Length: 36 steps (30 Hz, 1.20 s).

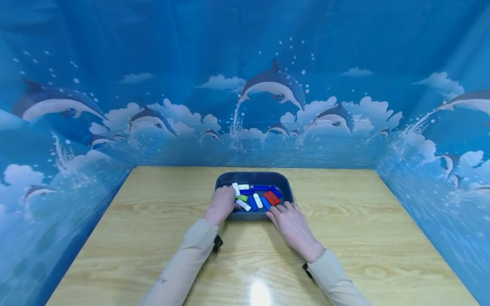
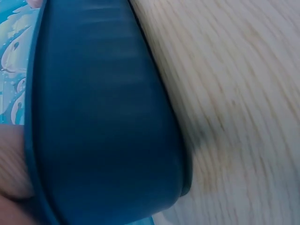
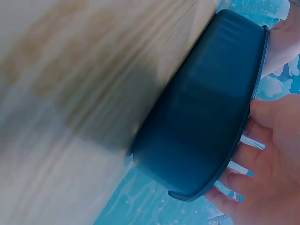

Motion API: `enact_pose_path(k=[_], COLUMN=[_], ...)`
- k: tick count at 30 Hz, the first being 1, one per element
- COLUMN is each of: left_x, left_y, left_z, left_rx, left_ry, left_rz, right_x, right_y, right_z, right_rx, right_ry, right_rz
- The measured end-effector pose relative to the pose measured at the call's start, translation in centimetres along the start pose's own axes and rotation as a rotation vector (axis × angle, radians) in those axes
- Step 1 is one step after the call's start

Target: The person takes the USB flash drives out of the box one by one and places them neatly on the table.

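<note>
A dark blue plastic bin (image 1: 250, 216) stands on the table with several USB sticks inside, among them a white one (image 1: 258, 201), a green one (image 1: 242, 198) and red ones side by side (image 1: 271, 198). My left hand (image 1: 223, 203) reaches over the bin's left side, close to a white stick (image 1: 236, 188). Its fingertips are hidden, and I cannot tell whether they hold anything. At the front right corner, my right hand (image 1: 289, 221) touches the rim, its fingers spread over the edge near a blue stick (image 1: 265, 203); in the right wrist view the thumb meets the rim.
The wood-grain table (image 1: 153, 199) spreads out on all sides of the bin. Behind and beside it hangs a blue curtain (image 1: 183, 127) printed with dolphins and clouds. Dark wrist straps (image 1: 217, 243) show at both sleeves.
</note>
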<state>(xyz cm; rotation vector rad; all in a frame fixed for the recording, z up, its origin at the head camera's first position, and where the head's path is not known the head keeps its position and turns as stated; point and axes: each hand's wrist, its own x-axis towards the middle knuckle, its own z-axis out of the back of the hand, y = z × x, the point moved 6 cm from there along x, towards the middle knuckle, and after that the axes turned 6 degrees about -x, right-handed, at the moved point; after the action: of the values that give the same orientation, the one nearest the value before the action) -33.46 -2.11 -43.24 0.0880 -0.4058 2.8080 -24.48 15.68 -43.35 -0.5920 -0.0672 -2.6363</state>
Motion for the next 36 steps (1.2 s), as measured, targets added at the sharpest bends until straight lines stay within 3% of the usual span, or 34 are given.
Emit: enact_pose_path(k=[9,14,20,29,36], left_x=[0.4,0.4,-0.1,-2.5,-5.4], left_y=[0.3,0.6,0.8,1.4,3.2], left_z=[0.0,0.3,1.0,3.5,5.6], left_rx=[-0.024,-0.143,-0.274,-0.526,-0.602], left_ry=[-0.020,0.001,-0.014,-0.038,-0.070], left_rz=[0.044,0.088,0.064,0.061,0.073], right_x=[0.2,0.1,0.0,0.1,0.1], right_y=[0.2,0.3,0.2,0.2,0.2], right_z=[0.2,0.3,0.2,0.1,0.2], right_rx=[-0.017,-0.018,-0.025,-0.005,0.009], right_ry=[0.001,-0.001,-0.008,0.009,0.027], right_rz=[-0.002,-0.008,-0.009,-0.023,-0.046])
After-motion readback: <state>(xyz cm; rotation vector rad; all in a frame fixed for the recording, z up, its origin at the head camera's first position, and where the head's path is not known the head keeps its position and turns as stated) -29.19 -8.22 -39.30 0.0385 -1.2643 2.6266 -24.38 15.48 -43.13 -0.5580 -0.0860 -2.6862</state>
